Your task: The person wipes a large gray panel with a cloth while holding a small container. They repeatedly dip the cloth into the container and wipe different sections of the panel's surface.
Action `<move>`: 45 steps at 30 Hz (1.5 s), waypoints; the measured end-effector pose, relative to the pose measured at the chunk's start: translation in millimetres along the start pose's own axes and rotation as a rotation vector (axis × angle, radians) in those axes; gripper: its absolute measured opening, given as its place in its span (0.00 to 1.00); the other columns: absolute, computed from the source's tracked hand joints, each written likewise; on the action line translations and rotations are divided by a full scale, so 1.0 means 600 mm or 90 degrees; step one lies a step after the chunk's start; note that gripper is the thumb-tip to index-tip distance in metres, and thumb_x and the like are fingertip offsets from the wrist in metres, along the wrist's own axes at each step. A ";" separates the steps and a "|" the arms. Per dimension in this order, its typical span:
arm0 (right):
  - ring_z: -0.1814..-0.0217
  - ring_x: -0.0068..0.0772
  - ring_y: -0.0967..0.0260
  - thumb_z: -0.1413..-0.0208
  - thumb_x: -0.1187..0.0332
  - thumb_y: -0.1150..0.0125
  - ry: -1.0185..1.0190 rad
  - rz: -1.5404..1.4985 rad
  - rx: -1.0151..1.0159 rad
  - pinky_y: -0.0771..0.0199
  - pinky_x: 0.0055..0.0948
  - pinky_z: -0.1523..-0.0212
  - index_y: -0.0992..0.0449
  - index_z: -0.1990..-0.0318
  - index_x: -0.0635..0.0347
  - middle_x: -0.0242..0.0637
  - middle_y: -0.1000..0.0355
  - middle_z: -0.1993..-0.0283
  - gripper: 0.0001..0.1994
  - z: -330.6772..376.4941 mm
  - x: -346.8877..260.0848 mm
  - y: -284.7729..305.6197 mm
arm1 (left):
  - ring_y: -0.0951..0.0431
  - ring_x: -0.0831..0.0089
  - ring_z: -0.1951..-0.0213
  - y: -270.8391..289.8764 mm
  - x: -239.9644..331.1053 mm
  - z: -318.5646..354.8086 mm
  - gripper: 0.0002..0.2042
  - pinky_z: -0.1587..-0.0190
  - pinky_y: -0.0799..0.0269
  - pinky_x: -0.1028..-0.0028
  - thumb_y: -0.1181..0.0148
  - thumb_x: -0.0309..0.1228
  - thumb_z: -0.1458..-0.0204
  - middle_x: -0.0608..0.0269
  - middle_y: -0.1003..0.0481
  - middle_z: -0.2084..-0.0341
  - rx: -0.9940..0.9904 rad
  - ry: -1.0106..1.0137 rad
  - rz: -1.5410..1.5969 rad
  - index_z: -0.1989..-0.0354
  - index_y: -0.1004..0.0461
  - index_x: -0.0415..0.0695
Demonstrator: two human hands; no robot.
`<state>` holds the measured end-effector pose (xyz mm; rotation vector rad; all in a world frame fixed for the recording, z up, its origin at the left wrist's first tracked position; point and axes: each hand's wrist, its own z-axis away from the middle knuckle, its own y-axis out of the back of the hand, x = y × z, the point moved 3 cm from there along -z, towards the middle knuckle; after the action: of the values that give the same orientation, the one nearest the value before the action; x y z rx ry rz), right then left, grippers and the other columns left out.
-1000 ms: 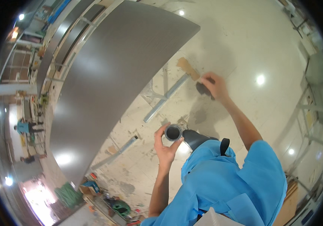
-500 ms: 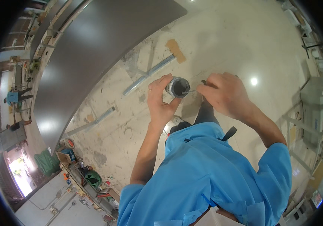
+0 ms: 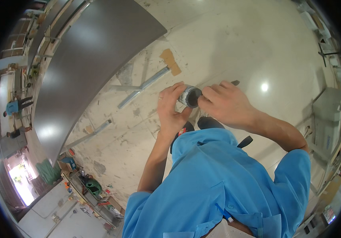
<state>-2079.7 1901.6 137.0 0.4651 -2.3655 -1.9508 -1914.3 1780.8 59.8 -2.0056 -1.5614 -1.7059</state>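
My left hand [image 3: 171, 109] is wrapped around a small round can [image 3: 185, 95], tilted so that its mouth faces right. Grey smears mark the can's side, and its inside looks dark grey. My right hand [image 3: 229, 104] grips a thin tool, whose dark handle end [image 3: 235, 83] sticks out beyond the knuckles. The fingers of that hand are at the can's rim, and they hide the tool's working end. Both hands are held in front of my blue shirt [image 3: 214, 166], above the floor.
A large dark grey panel [image 3: 99, 51] stretches across the upper left. Metal bars [image 3: 144, 87] and a piece of brown cardboard [image 3: 170, 62] are beyond my hands. At lower left stands a cluttered tool bench [image 3: 93, 188]. Two people [image 3: 17, 106] are at the far left.
The can has tilted further to the right. My right hand has come in against its rim, and the thin metal shaft seen earlier is now hidden. My view has shifted slightly.
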 end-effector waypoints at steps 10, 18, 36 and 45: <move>0.65 0.35 0.24 0.48 0.74 0.32 -0.048 -0.135 0.034 0.27 0.37 0.63 0.23 0.66 0.55 0.35 0.30 0.63 0.05 -0.064 0.146 -0.031 | 0.21 0.51 0.41 -0.058 -0.083 -0.108 0.36 0.37 0.27 0.57 0.19 0.18 0.63 0.55 0.18 0.41 0.009 0.056 0.002 0.39 0.21 0.47; 0.68 0.35 0.25 0.46 0.74 0.30 -0.107 -0.197 0.046 0.27 0.37 0.67 0.23 0.67 0.54 0.32 0.31 0.67 0.05 -0.141 0.242 -0.082 | 0.21 0.52 0.40 -0.080 -0.186 -0.204 0.37 0.37 0.27 0.58 0.16 0.18 0.61 0.55 0.18 0.41 0.006 0.075 0.028 0.38 0.22 0.49; 0.64 0.46 0.20 0.41 0.71 0.32 -0.201 -0.447 -0.039 0.20 0.44 0.63 0.19 0.60 0.57 0.37 0.23 0.64 0.04 -0.142 0.410 -0.186 | 0.19 0.50 0.44 -0.168 -0.232 -0.296 0.31 0.40 0.25 0.57 0.20 0.20 0.60 0.51 0.18 0.43 -0.030 0.153 -0.029 0.42 0.20 0.45; 0.60 0.52 0.19 0.34 0.68 0.36 -0.313 -0.646 -0.059 0.21 0.45 0.60 0.19 0.56 0.58 0.42 0.19 0.62 0.05 -0.126 0.502 -0.233 | 0.21 0.55 0.40 -0.234 -0.250 -0.330 0.32 0.36 0.27 0.60 0.20 0.21 0.56 0.52 0.19 0.40 -0.046 0.275 -0.021 0.38 0.22 0.45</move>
<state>-2322.1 1730.2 -29.4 1.5895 -2.5217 -2.7988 -2129.4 1631.5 -53.4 -1.5030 -1.4040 -2.0583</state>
